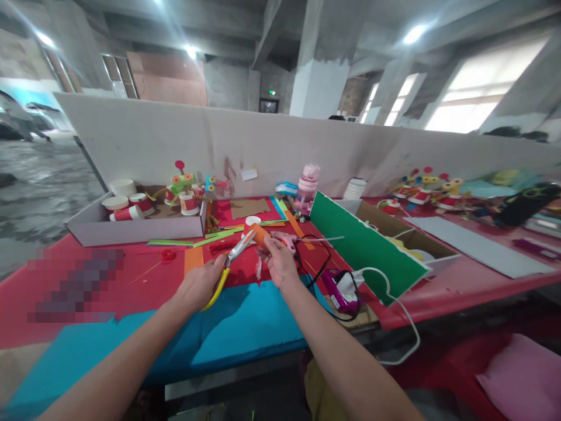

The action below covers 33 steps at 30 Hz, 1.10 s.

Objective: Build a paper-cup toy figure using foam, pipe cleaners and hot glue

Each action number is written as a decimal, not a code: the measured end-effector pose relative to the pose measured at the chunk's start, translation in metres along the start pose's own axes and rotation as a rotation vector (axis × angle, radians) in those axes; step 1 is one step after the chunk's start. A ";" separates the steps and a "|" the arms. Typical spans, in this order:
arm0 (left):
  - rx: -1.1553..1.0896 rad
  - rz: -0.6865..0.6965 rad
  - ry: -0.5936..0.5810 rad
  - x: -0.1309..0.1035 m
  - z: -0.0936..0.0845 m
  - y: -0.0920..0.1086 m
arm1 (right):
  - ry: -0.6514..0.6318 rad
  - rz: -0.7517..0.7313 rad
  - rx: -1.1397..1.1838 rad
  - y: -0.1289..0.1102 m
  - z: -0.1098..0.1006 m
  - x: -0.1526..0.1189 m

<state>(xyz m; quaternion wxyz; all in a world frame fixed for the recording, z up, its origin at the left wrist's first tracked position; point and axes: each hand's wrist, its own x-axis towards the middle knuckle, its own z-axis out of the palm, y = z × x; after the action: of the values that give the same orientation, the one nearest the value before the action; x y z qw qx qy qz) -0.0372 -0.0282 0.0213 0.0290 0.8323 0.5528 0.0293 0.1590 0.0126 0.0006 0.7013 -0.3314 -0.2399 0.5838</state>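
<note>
My left hand [204,283] is closed round the yellow-handled scissors [221,286], whose blades point up and to the right. The blade tips meet the left edge of a small orange piece [260,234]. That piece is pinched in the fingers of my right hand [277,257]. Just behind the blades stands a white and red paper cup [253,221]. A pink glue gun [286,240] lies beside my right fingers. Under both hands are red sheeting and a blue sheet [245,318] along the table's front edge.
At the left a shallow box [140,229] holds cups and cup figures. A green-sided box [368,248] stands right of my hands, near a purple power strip [342,290] with cables. Paper strips, a pink bottle [308,184] and more figures lie farther back, before a white partition [263,137].
</note>
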 end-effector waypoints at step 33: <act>0.049 0.008 0.024 0.000 0.000 0.000 | 0.005 0.025 -0.022 0.000 -0.001 -0.001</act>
<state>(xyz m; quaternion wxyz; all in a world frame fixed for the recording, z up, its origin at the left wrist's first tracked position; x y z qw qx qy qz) -0.0375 -0.0280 0.0215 0.0019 0.8346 0.5502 0.0260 0.1592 0.0114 0.0002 0.6908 -0.3436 -0.2402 0.5891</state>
